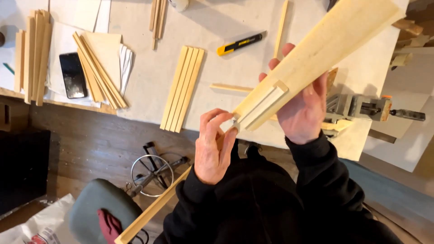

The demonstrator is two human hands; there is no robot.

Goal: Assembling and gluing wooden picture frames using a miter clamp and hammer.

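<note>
The right hand [304, 110] holds a long pale wooden board [316, 54] above the bench [149, 77]. The left hand's [214, 147] fingers [221, 122] pinch its grooved end, seemingly.

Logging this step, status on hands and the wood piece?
Right hand grips the long wooden board mid-length. Left hand pinches small strips at its near end. Utility knife lies apart on the table.

Workbench over a dark wooden floor, seen from above.

A pale worktable [149, 81] fills the upper part of the view, lit evenly and casting soft shadows. Below its edge runs a dark brown plank floor [90, 144], worn and scuffed. A stool with a grey-green seat [97, 205] and a metal foot ring [151, 174] stands on it. A black box-like shape [22, 171] sits at the left, with a white plastic bag [40, 223] near the corner.
</note>
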